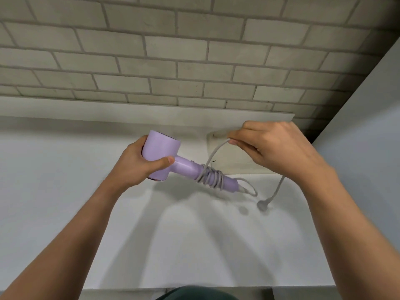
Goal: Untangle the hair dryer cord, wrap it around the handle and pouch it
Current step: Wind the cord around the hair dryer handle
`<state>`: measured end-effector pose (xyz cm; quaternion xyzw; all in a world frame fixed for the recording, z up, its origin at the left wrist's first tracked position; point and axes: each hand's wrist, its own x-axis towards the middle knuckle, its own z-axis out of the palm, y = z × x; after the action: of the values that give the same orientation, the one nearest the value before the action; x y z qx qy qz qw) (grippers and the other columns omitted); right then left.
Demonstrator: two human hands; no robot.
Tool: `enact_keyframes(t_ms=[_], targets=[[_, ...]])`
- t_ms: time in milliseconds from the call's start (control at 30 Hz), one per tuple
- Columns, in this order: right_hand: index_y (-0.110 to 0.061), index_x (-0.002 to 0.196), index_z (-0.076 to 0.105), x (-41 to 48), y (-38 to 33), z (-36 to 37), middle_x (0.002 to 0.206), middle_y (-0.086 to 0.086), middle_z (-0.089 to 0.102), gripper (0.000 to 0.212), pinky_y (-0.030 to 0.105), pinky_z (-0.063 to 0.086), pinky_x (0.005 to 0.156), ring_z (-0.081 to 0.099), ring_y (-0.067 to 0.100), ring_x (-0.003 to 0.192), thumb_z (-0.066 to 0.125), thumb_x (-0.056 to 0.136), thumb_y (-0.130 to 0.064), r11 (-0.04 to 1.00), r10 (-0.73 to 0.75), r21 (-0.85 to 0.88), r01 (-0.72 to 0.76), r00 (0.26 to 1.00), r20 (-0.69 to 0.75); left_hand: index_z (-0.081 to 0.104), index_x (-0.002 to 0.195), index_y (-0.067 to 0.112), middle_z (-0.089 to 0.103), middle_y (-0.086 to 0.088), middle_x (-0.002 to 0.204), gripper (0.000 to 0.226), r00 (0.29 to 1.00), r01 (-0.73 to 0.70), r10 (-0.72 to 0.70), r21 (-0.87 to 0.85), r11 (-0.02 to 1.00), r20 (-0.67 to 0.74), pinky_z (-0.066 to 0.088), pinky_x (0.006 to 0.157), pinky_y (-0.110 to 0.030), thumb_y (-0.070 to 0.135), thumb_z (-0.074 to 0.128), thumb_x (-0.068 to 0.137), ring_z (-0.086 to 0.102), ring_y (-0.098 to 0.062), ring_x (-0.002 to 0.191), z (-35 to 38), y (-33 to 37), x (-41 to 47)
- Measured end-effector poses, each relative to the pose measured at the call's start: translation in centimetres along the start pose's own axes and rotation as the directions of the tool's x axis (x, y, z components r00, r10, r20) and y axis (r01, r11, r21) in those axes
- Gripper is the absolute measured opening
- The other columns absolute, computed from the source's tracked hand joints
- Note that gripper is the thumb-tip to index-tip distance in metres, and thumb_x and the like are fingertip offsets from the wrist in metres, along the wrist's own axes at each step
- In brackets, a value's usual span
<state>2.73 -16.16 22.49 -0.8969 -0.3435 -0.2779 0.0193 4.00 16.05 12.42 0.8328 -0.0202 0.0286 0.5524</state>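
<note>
Gripping the lilac plastic hair dryer [161, 148] by its barrel is my left hand [138, 163]. My right hand [272, 144] pinches its grey cord [216, 151], coils below it.

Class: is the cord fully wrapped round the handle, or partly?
Partly. Coils circle the handle, but cord runs to the right hand and the plug is unwound.

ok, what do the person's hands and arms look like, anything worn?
No gloves, rings or markings on the left hand or right hand, no watch or band at the wrists. The left forearm and right forearm are uncovered to the frame edge, no sleeve showing. Some dark green fabric at the bottom edge, likely clothing.
</note>
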Motion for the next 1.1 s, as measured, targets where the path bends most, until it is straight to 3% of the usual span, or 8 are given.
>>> enact_keyframes(t_ms=[233, 500, 667, 800, 867, 933, 1000, 1100], targets=[[-0.026, 0.112, 0.077, 0.1, 1.6, 0.8, 0.084, -0.005, 0.069, 0.028, 0.028, 0.038, 0.044, 0.065, 0.028, 0.067, 0.054, 0.106, -0.041, 1.0, -0.014, -0.002, 0.014, 1.0, 0.003, 0.067, 0.11, 0.024, 0.075, 0.006, 0.095, 0.06, 0.965, -0.017, 0.046, -0.115, 0.993, 0.256, 0.052, 0.06, -0.02, 0.055, 0.081, 0.06, 0.071, -0.012, 0.082, -0.5, 1.3, -1.1], [-0.032, 0.122, 0.075, -1.2, 2.7, 4.1, 0.087, -0.007, 0.068, 0.043, 0.036, 0.051, 0.049, 0.068, 0.023, 0.074, 0.043, 0.105, -0.055, 0.989, 0.059, 0.134, -0.062, 0.998, 0.022, 0.065, 0.11, 0.006, 0.074, -0.006, 0.093, 0.091, 0.955, 0.082, 0.047, -0.414, 0.907, 0.293, 0.057, 0.06, -0.033, 0.062, 0.093, 0.044, 0.071, -0.026, 0.081, 0.5, 0.8, -1.7], [-0.033, 0.126, 0.071, -3.2, 2.1, 7.8, 0.091, -0.007, 0.07, 0.04, 0.033, 0.052, 0.055, 0.067, 0.019, 0.075, 0.046, 0.102, -0.053, 0.966, 0.092, 0.235, -0.112, 0.991, 0.093, 0.064, 0.109, 0.006, 0.075, -0.004, 0.089, 0.099, 0.979, 0.075, 0.042, -0.546, 0.834, 0.198, 0.059, 0.061, -0.034, 0.064, 0.095, 0.036, 0.072, -0.022, 0.078, 1.3, 1.8, -1.2], [-0.033, 0.139, 0.058, -4.4, 0.3, 10.7, 0.127, -0.007, 0.069, 0.036, 0.029, 0.051, 0.09, 0.061, 0.015, 0.109, 0.054, 0.104, -0.04, 0.851, 0.262, 0.347, -0.394, 0.892, 0.369, 0.066, 0.109, 0.006, 0.073, -0.003, 0.091, 0.082, 0.999, 0.032, -0.009, -0.621, 0.783, 0.041, 0.058, 0.06, -0.033, 0.053, 0.094, 0.047, 0.07, -0.023, 0.08, 2.3, 2.9, -0.2], [-0.047, 0.152, 0.041, -4.2, -1.5, 10.3, 0.138, -0.016, 0.064, 0.045, 0.034, 0.051, 0.098, 0.059, 0.012, 0.119, 0.043, 0.107, -0.051, 0.85, 0.146, 0.424, -0.314, 0.912, 0.383, 0.066, 0.113, 0.008, 0.074, -0.002, 0.094, 0.071, 0.996, 0.037, -0.083, -0.635, 0.772, -0.043, 0.058, 0.064, -0.034, 0.046, 0.085, 0.057, 0.07, -0.024, 0.084, 2.7, 3.3, 0.5], [-0.044, 0.154, 0.035, -3.7, -3.0, 9.0, 0.118, -0.02, 0.069, 0.046, 0.037, 0.052, 0.097, 0.063, 0.012, 0.106, 0.04, 0.108, -0.05, 0.789, 0.078, 0.519, -0.329, 0.891, 0.446, 0.068, 0.114, 0.013, 0.075, 0.0, 0.099, 0.069, 0.982, 0.053, -0.152, -0.604, 0.795, -0.114, 0.059, 0.069, -0.037, 0.049, 0.084, 0.058, 0.071, -0.021, 0.086, 3.0, 3.3, 1.1], [-0.029, 0.146, 0.048, -3.6, -3.3, 8.3, 0.082, -0.011, 0.061, 0.04, 0.041, 0.054, 0.088, 0.056, 0.016, 0.081, 0.042, 0.109, -0.045, 0.761, 0.045, 0.537, -0.363, 0.856, 0.516, 0.069, 0.115, 0.017, 0.076, 0.001, 0.105, 0.067, 0.967, 0.069, -0.196, -0.566, 0.822, -0.165, 0.06, 0.07, -0.038, 0.051, 0.085, 0.06, 0.073, -0.019, 0.088, 3.4, 3.0, 1.4], [-0.032, 0.142, 0.056, -3.3, -3.6, 6.0, 0.076, -0.012, 0.061, 0.037, 0.031, 0.054, 0.081, 0.058, 0.014, 0.076, 0.042, 0.11, -0.044, 0.741, 0.01, 0.527, -0.416, 0.791, 0.611, 0.069, 0.116, 0.021, 0.076, 0.001, 0.11, 0.061, 0.939, 0.079, -0.231, -0.496, 0.865, -0.253, 0.06, 0.071, -0.036, 0.05, 0.085, 0.065, 0.074, -0.018, 0.096, 3.4, 2.0, 2.0]])
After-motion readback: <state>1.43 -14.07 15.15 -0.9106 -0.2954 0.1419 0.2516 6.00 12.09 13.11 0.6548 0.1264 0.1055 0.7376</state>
